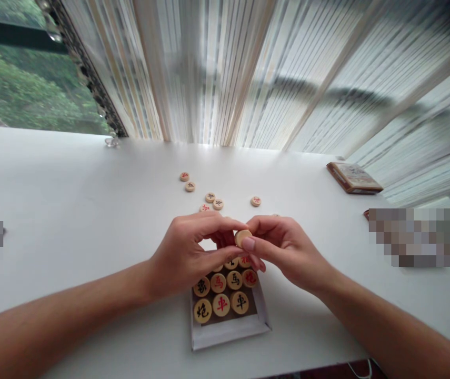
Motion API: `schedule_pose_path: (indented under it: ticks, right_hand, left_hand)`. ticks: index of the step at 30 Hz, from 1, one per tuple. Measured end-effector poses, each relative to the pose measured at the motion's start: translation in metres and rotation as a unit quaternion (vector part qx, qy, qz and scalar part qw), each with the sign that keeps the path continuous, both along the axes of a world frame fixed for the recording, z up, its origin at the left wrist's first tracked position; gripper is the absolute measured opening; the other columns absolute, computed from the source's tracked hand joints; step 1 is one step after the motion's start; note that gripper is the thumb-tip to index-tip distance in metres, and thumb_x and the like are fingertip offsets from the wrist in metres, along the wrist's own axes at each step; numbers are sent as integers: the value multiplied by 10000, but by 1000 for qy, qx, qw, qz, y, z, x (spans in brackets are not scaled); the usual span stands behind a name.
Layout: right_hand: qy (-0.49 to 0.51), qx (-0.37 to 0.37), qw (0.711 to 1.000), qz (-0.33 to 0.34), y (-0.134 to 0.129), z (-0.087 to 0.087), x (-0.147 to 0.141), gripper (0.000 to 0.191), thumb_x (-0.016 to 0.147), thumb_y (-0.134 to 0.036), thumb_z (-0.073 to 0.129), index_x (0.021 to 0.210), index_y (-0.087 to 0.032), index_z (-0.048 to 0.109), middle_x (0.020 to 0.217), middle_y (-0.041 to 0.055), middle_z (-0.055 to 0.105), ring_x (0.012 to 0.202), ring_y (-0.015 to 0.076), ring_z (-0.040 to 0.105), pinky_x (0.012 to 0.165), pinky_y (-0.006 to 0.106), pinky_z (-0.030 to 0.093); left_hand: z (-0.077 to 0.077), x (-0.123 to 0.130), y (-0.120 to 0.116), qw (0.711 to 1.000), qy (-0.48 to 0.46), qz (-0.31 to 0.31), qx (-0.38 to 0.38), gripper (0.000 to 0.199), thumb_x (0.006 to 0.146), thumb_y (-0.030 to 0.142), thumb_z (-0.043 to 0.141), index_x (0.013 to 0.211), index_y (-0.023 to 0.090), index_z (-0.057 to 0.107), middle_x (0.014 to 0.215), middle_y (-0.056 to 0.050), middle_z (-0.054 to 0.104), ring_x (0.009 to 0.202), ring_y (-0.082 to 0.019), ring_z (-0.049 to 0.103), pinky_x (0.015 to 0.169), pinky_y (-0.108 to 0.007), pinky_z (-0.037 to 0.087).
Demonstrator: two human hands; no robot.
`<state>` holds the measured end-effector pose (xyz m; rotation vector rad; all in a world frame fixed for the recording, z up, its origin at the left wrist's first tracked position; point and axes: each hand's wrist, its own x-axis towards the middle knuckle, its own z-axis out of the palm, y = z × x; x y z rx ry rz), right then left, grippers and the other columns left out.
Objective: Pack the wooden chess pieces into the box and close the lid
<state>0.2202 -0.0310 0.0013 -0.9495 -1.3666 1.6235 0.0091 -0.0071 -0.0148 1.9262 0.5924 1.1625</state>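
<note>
Between both my hands, above the far part of an open box, is a round wooden xiangqi piece (242, 238) with a plain face showing. My right hand (283, 247) pinches it, thumb on the face. The thumb and fingertips of my left hand (193, 242) close on its left edge. Beneath them the shallow white box (232, 332) holds rows of pieces marked in red and black, such as a black-marked piece (202, 311) and a red-marked piece (221, 305). My hands hide the box's far end.
Several loose pieces lie beyond my hands, among them a red-marked piece (256, 201) and a black-marked piece (190, 186). A flat brown-edged box (354, 178) rests at the back right of the white table (90, 221). Striped curtains (217, 73) hang behind.
</note>
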Motion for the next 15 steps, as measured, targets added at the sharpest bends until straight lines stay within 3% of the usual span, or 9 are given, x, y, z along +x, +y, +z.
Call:
schedule_pose_path:
  ticks: [7,15]
  right_hand:
    - [7,10,1000,7,1,-2,2,313,866,-392,908,829,-135,733,630,-21,633,524,61,550,507,165,470]
    - [17,22,1000,-6,1,-2,3,202,797,-218,944,879,-144,775,702,-8,700,566,65,598,530,151,500]
  left_hand:
    - [-1,0,1,1000,-7,-3,-14,241,894,179,864,1120,110,812,893,-67,789,756,-132,749,710,-216,644]
    - [0,-1,2,1000,-9,-1,12,227,907,185,845,1119,113,811,907,-66,743,747,-121,724,680,-214,635]
